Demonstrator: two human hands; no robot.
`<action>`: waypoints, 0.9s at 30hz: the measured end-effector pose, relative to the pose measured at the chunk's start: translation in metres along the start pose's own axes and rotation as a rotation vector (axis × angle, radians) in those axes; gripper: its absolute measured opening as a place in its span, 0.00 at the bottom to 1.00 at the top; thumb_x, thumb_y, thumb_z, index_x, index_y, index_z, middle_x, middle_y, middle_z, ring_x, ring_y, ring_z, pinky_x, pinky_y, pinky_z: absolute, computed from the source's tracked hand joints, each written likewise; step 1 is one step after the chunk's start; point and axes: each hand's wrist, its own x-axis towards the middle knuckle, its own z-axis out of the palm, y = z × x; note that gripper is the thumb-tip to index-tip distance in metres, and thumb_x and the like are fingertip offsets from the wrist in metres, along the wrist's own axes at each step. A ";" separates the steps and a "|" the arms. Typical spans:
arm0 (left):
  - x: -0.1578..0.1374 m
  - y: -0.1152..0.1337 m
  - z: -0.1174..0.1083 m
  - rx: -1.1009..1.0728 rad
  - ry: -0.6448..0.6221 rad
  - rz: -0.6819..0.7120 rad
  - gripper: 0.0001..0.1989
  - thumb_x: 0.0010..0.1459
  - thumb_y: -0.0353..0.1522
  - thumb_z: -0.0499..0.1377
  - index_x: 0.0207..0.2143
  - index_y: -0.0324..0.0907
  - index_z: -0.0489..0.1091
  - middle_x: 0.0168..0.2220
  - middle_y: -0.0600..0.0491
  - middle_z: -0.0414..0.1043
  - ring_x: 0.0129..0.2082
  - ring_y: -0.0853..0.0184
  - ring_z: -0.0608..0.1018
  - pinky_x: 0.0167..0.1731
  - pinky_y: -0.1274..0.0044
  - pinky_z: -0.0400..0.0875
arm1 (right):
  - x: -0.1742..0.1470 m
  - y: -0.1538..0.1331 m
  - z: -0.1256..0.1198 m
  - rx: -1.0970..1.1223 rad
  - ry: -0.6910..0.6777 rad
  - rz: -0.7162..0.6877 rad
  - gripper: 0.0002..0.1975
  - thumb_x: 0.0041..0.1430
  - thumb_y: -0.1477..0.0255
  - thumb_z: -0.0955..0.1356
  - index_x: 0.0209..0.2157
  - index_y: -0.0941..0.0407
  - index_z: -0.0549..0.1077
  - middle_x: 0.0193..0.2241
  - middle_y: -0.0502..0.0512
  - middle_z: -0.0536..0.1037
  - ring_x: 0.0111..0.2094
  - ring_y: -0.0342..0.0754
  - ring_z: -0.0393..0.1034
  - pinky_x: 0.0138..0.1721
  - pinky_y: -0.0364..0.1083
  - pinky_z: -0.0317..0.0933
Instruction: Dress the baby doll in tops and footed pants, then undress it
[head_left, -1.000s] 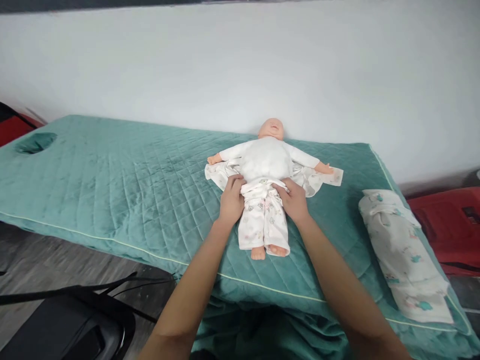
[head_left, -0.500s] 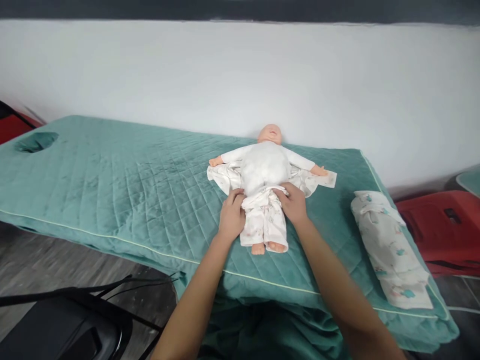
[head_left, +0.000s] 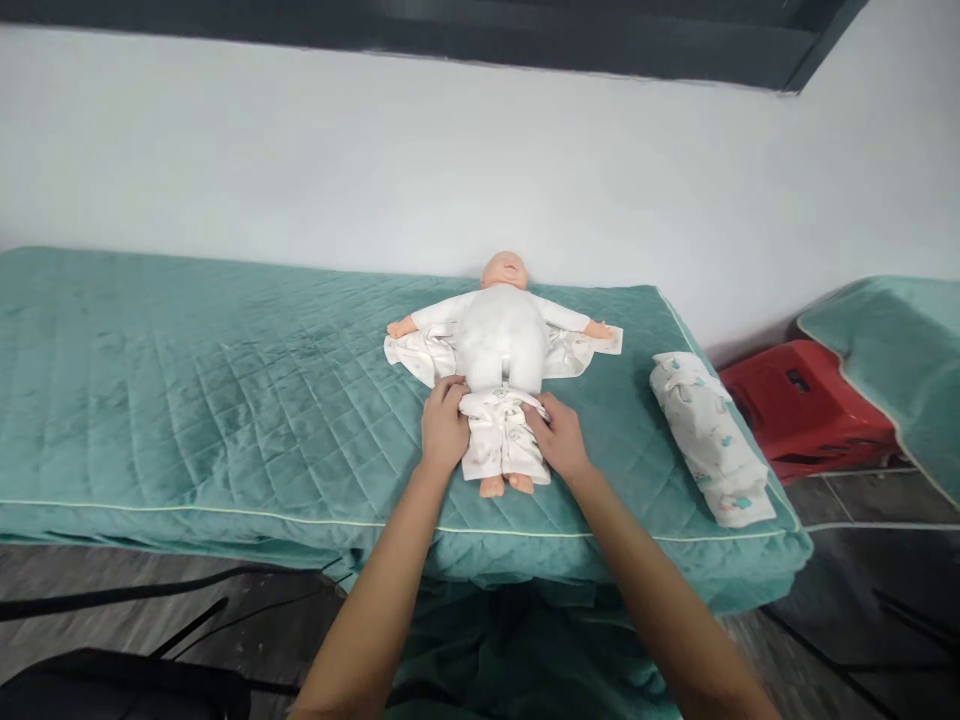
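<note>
As a black chair (head_left: 127,690) stands low at the near left of the doll (head_left: 501,335), the doll itself lies face up on a green bed (head_left: 225,400), its bare feet (head_left: 491,487) toward the camera. Just above those feet, white patterned trousers (head_left: 502,445) cover the lower legs. At the doll's thighs, a person's left hand (head_left: 444,430) curls its fingers over one side of the waistband, its thumb hidden; the right hand (head_left: 559,435) pinches the other side between thumb and fingers.

The trousers appear to be about midway, neither fully on nor fully off: the waistband sits clear of the hips, the white upper thighs show, and both feet poke out of the cuffs. To the right of the doll, well apart, rests a rolled printed bundle (head_left: 709,440), apparently untouched; farther right sits a red plastic object (head_left: 802,395).

Beneath the doll's outstretched arms, a patterned top (head_left: 420,355) spreads open, the arms lying over it; fastening it looks undone. Beyond the doll's head rises a pale wall (head_left: 300,150).
</note>
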 end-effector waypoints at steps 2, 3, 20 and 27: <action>-0.002 0.001 -0.001 0.000 -0.004 0.000 0.13 0.54 0.22 0.53 0.38 0.43 0.72 0.51 0.47 0.72 0.52 0.60 0.75 0.51 0.67 0.72 | 0.003 0.001 0.002 -0.048 0.021 -0.006 0.17 0.68 0.57 0.61 0.33 0.53 0.72 0.29 0.52 0.76 0.32 0.48 0.68 0.36 0.46 0.59; -0.005 0.002 -0.002 0.002 -0.012 0.002 0.14 0.54 0.21 0.53 0.38 0.43 0.72 0.51 0.47 0.72 0.52 0.60 0.75 0.52 0.67 0.72 | 0.004 0.002 0.003 -0.079 0.035 -0.011 0.18 0.68 0.57 0.61 0.33 0.54 0.72 0.29 0.52 0.76 0.32 0.48 0.68 0.36 0.46 0.59; -0.049 0.017 -0.018 0.007 -0.063 -0.046 0.19 0.50 0.18 0.51 0.42 0.41 0.69 0.55 0.42 0.69 0.57 0.56 0.73 0.58 0.60 0.71 | -0.022 -0.017 -0.005 -0.061 -0.021 0.039 0.20 0.66 0.55 0.61 0.27 0.53 0.70 0.21 0.49 0.71 0.26 0.47 0.65 0.32 0.45 0.57; -0.048 0.018 -0.028 -0.127 -0.064 -0.040 0.16 0.50 0.18 0.50 0.37 0.41 0.71 0.54 0.45 0.68 0.56 0.61 0.73 0.58 0.66 0.70 | -0.050 -0.040 -0.028 -0.096 -0.379 -0.148 0.36 0.52 0.52 0.74 0.57 0.55 0.66 0.52 0.60 0.75 0.52 0.58 0.70 0.53 0.54 0.63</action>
